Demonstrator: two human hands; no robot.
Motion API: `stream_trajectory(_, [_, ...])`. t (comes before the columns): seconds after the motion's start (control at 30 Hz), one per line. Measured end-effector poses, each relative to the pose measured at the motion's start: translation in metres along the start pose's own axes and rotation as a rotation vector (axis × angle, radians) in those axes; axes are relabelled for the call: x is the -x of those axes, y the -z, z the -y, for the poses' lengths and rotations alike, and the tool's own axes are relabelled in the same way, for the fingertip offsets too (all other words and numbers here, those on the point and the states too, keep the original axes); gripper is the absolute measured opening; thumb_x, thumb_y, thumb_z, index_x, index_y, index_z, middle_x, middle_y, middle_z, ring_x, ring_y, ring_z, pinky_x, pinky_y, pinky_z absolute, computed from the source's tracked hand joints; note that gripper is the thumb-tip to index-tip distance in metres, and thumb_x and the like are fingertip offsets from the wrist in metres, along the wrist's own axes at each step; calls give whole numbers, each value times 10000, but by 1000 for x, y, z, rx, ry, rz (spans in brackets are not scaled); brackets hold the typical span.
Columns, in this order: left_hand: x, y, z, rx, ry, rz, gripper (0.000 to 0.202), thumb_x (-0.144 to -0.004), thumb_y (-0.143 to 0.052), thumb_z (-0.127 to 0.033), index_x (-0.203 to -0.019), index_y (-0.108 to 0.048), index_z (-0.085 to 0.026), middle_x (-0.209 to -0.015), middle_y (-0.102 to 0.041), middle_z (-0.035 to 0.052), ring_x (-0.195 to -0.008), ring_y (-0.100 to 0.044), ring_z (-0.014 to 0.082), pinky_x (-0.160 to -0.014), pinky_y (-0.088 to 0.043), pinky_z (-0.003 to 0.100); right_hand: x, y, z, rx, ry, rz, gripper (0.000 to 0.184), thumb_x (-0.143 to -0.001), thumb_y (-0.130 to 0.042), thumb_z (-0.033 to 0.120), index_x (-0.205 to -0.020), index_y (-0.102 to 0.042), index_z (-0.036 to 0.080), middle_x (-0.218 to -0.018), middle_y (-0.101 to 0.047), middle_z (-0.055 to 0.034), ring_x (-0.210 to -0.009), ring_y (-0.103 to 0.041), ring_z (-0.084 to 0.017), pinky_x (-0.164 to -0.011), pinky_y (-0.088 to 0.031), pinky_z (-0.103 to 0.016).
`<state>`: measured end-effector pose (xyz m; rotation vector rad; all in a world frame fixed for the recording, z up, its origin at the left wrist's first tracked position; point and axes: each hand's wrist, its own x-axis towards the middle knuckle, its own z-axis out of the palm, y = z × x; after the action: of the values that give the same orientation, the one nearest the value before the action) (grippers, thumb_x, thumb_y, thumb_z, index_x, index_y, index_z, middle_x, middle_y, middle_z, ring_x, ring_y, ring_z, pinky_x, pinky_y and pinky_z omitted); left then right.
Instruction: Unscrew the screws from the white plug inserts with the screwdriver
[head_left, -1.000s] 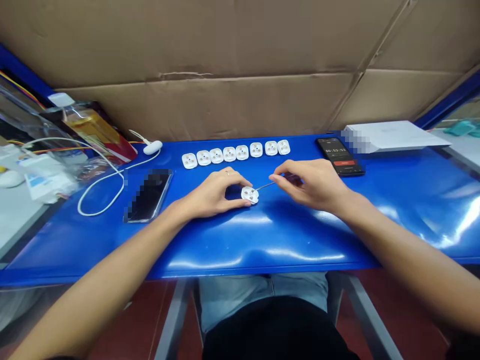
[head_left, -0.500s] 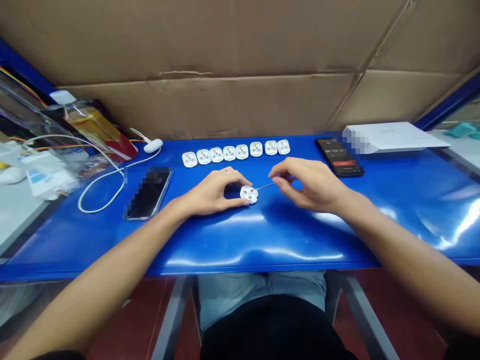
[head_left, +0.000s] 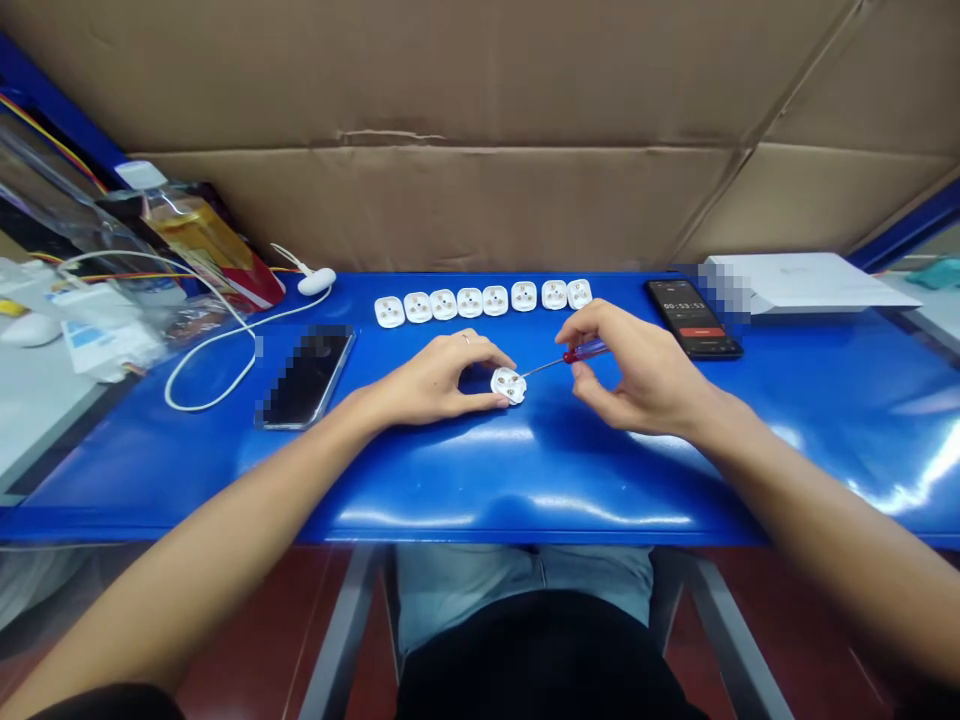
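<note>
My left hand [head_left: 448, 381] pinches a small white plastic socket piece [head_left: 509, 386] with metal contacts, between thumb and fingers, low over the blue tabletop. In my right hand [head_left: 637, 370] is a screwdriver [head_left: 585, 350] with a red and purple see-through handle. Its thin shaft slants left, and the tip reaches the right side of the white piece. Whether the tip sits on a screw is too small to tell. Behind my hands, several similar white socket pieces [head_left: 469, 303] lie in a row across the back of the table.
A dark phone [head_left: 307, 385] lies at the left beside a white cable [head_left: 191, 400] and a bottle [head_left: 210, 245]. Back right are a phone with a timer [head_left: 690, 318] and a white box [head_left: 817, 280]. Cardboard [head_left: 480, 210] walls the rear edge.
My right hand has opened its fingers somewhat, so the screwdriver's handle now shows. The left hand still holds the white piece. The whole view has shifted slightly.
</note>
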<state>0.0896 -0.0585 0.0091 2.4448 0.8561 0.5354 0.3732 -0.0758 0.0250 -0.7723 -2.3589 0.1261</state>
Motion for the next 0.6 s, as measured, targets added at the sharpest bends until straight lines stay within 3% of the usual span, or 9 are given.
stream_trajectory(0.17, [0, 0, 0, 5, -3, -5, 396, -963, -767, -472, -1248, -737, -198, -1143, -768, 69, -1005, -680, 223, -909, -515, 351, 0, 0, -2, 104, -59, -65, 106, -977, -624, 254, -1079, -595, 253, -854, -740, -25, -696, -714, -205, -633, -555, -339])
stream_trajectory(0.33, [-1, 0, -1, 1, -3, -8, 402, -964, -756, -488, -1241, -739, -197, -1140, -769, 79, -995, -684, 231, -900, -523, 363, 0, -1, -2, -5, -23, -32, 272, -894, -616, 173, -1152, -571, 244, -1045, -742, -70, -844, -729, -221, -756, -608, -365])
stream_trajectory(0.5, [-1, 0, 1, -5, -7, -5, 401, -965, -758, -493, -1231, -739, -194, -1129, -770, 74, -994, -681, 228, -899, -514, 355, 1, -2, -4, 67, -122, -74, 169, -980, -634, 270, -1136, -577, 245, -821, -713, 0, -643, -680, -176, -605, -541, -302])
stream_trajectory(0.6, [0, 0, 1, -6, -16, -8, 402, -967, -760, -484, -1241, -737, -190, -1133, -770, 71, -990, -679, 221, -903, -511, 352, 0, -2, -4, 39, -48, -64, 206, -932, -619, 189, -1125, -570, 241, -941, -733, -34, -739, -706, -188, -677, -571, -316])
